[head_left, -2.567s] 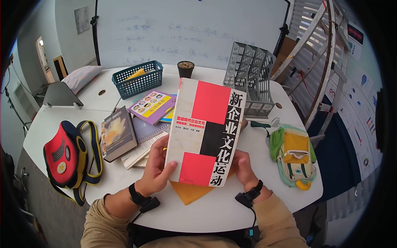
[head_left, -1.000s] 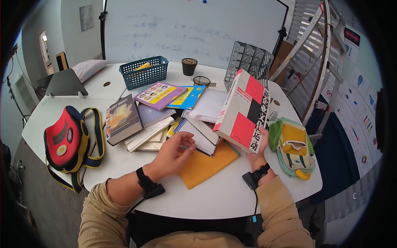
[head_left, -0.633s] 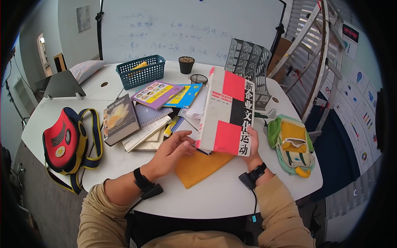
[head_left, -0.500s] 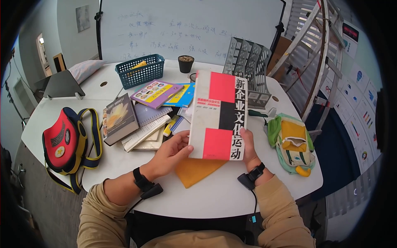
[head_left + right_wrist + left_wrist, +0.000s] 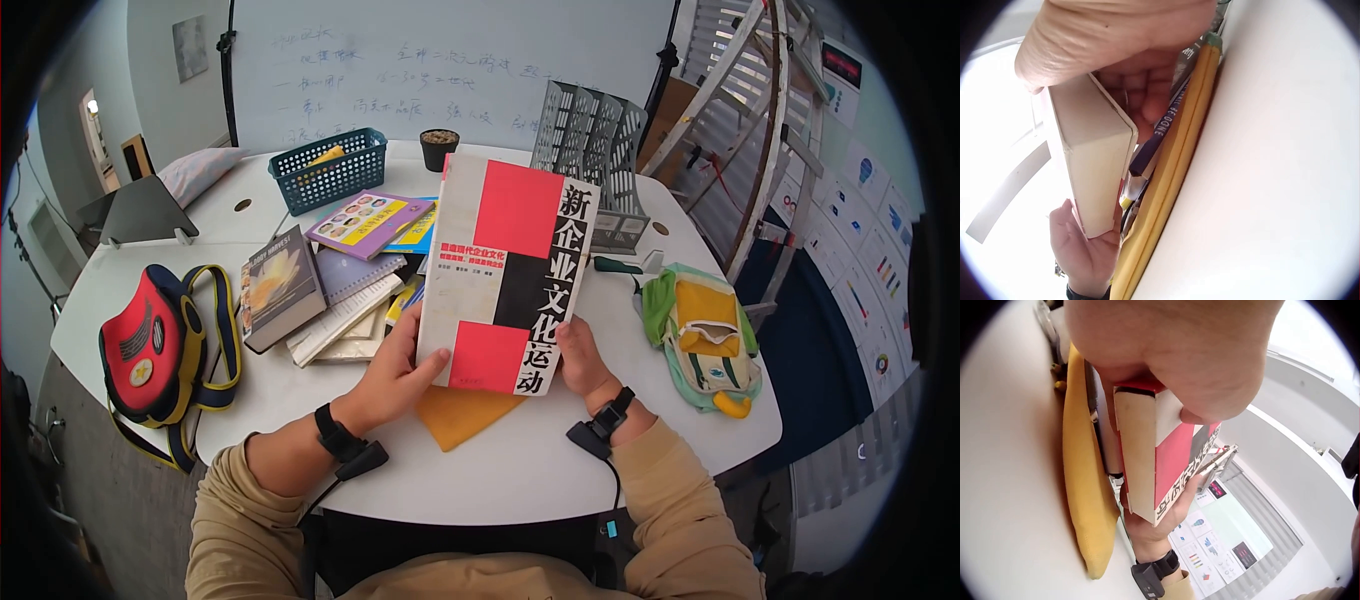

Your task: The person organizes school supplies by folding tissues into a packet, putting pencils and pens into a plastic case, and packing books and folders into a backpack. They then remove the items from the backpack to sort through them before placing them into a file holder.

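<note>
A thick book (image 5: 505,275) with a red, white and black cover and large Chinese characters is held up over the table, front cover toward the head camera. The left hand (image 5: 395,370) grips its lower left edge, thumb on the cover and fingers behind. At the lower right edge, the right hand (image 5: 585,365) holds it, thumb at the front. Both wrist views show the book's page block (image 5: 1138,450) between the two hands, with the right hand's curled fingers (image 5: 1141,87) behind the cover. Beneath lies a yellow-orange pouch (image 5: 460,417).
Left of the book is a pile with a dark book (image 5: 283,285), a purple book (image 5: 370,222) and notebooks. A red bag (image 5: 150,345) stands far left, a green-yellow backpack (image 5: 710,340) right. Behind are a basket (image 5: 328,172), a pot (image 5: 439,150) and a grey file rack (image 5: 590,160).
The book has swung from the right hand's side to the middle, turning from tilted to facing the head camera. The left hand, earlier off it, now grips its left edge.
</note>
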A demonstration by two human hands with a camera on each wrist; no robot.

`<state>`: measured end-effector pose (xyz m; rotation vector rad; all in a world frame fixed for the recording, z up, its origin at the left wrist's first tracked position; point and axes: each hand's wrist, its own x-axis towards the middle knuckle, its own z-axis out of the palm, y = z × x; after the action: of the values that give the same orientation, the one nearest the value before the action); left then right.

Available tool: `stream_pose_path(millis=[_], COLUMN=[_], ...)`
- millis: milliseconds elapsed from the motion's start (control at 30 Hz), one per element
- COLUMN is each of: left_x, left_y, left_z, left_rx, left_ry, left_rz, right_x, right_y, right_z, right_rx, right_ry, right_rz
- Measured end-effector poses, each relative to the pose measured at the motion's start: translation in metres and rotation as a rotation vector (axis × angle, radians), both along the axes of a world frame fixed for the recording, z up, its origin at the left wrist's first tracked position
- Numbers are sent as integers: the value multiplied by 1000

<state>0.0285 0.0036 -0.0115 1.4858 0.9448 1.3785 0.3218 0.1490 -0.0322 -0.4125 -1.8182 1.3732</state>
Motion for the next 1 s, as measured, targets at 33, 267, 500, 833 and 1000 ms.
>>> stream_pose_path(millis=[33, 267, 500, 833, 1000], left_x=[1, 1, 6, -3, -2], left_y=[0, -3, -9, -1, -1], left_z=[0, 6, 21, 2, 0], left_rx=[-6, -4, -85, 85, 79], left_ry=[-11, 155, 79, 193, 52], left_rz=[3, 115, 62, 81, 128], right_x=[-1, 0, -3, 5, 2], right_y=[-1, -9, -11, -2, 0], right_z=[2, 10, 12, 7, 11], right_rx=[27, 159, 162, 202, 247], right_ry=[-10, -112, -93, -131, -87], right_rz=[2, 56, 60, 60, -9])
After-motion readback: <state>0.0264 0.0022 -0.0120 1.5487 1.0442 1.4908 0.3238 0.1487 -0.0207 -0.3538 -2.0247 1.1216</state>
